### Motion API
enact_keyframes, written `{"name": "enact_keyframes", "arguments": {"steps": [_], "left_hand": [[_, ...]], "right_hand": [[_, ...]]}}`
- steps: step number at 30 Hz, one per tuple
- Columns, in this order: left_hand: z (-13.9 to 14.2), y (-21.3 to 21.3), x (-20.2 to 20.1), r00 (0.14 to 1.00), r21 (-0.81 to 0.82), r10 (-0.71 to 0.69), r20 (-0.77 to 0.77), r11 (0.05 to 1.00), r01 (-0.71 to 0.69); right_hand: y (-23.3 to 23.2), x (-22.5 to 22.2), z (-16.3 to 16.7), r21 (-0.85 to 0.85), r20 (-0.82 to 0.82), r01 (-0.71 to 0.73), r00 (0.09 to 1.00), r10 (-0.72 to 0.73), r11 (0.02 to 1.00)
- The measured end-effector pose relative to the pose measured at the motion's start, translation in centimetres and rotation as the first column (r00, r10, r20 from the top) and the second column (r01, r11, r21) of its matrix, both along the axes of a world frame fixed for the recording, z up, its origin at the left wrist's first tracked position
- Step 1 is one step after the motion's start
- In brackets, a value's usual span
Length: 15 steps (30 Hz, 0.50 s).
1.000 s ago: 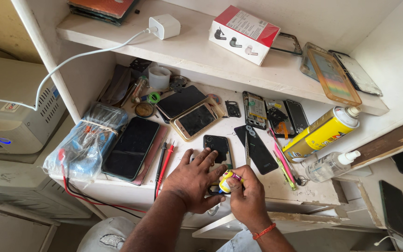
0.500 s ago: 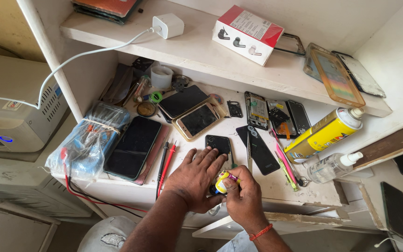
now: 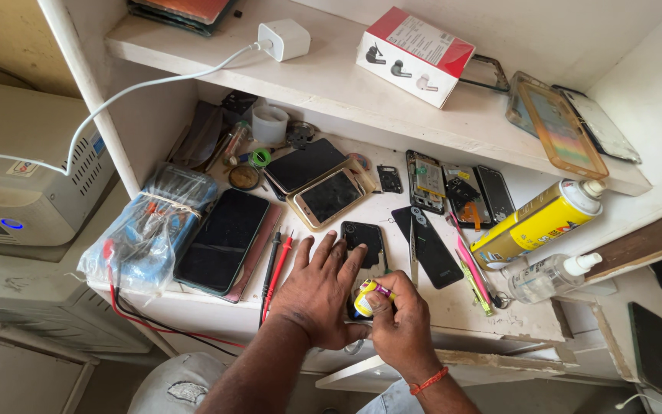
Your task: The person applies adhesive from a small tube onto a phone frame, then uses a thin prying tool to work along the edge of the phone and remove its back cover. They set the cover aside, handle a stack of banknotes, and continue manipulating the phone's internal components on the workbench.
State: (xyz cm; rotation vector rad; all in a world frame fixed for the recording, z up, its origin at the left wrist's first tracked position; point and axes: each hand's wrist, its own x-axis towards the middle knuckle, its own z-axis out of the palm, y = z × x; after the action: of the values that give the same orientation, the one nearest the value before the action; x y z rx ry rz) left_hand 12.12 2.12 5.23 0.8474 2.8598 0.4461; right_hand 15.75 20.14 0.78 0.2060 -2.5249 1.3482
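Observation:
My left hand [image 3: 317, 291] lies flat on the white bench with fingers spread, its fingertips resting on the lower end of a small black phone [image 3: 365, 241]. Right beside it, my right hand [image 3: 401, 322] is closed around a small yellow tube [image 3: 367, 297] with a white band, held just above the bench at the phone's near end. A thin orange band circles my right wrist. The tube's tip is hidden by my fingers.
Several phones and opened phone bodies [image 3: 453, 184] lie across the bench. A large dark phone [image 3: 222, 239], red and black probes [image 3: 273, 268], a bagged meter [image 3: 151, 226], a yellow spray can [image 3: 536, 224], a clear bottle [image 3: 547, 276], pink tools [image 3: 473, 268]. The shelf above holds a red-white box [image 3: 415, 55] and a charger [image 3: 283, 38].
Both hands stay at the same spot over the small black phone. My right hand has shifted slightly left with the yellow tube; the left fingers remain spread.

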Motion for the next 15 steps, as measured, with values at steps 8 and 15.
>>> {"name": "enact_keyframes", "arguments": {"steps": [8, 15], "left_hand": [[-0.1, 0.4, -0.4, 1.0, -0.037, 0.006, 0.002, 0.999, -0.006], [-0.9, 1.0, -1.2, 0.999, -0.071, 0.007, -0.045, 0.997, -0.01]], "right_hand": [[0.2, -0.7, 0.2, 0.039, -0.054, 0.007, 0.999, -0.005, 0.999], [0.4, -1.9, 0.5, 0.069, -0.038, 0.033, 0.999, -0.03, 0.997]]}}
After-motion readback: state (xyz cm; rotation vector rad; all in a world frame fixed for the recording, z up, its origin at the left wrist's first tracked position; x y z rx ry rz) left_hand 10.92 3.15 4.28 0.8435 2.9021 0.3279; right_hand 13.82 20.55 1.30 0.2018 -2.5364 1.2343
